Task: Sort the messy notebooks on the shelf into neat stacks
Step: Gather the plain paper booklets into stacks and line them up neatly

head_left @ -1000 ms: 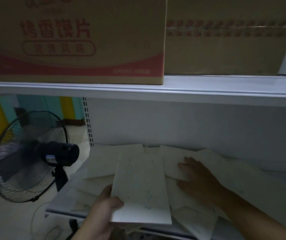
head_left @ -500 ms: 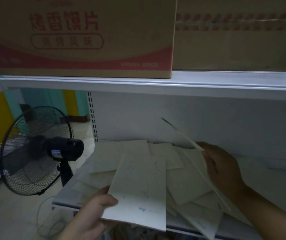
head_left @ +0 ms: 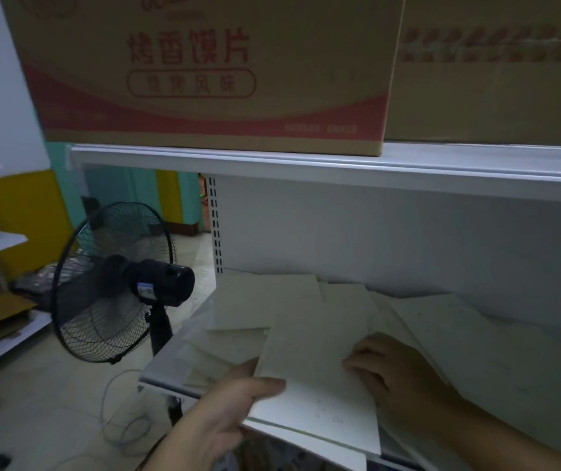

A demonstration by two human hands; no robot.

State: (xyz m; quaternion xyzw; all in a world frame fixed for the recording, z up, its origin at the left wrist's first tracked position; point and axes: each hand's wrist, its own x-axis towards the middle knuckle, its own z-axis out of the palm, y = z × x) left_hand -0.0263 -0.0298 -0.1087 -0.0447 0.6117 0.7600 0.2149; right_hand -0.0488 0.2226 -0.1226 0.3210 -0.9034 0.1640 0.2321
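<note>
Several pale, thin notebooks lie scattered and overlapping on the white lower shelf [head_left: 158, 373]. My left hand [head_left: 224, 413] grips a small stack of notebooks [head_left: 316, 355] at its near left edge, thumb on top, holding it over the shelf's front. My right hand [head_left: 396, 375] has curled fingers on the top notebook's right edge; its thumb is hidden. More loose notebooks [head_left: 262, 300] lie behind at the left, and others [head_left: 469, 348] spread to the right.
An upper shelf board [head_left: 306, 164] hangs low over the notebooks and carries two cardboard boxes [head_left: 204, 73], [head_left: 496, 83]. A black standing fan [head_left: 112, 283] stands just left of the shelf, its cable on the floor. Another low shelf sits at far left.
My right hand lifted a notebook off the pile, tilted it up, and now has it laid flat on the notebook in my left hand. The view has shifted left.
</note>
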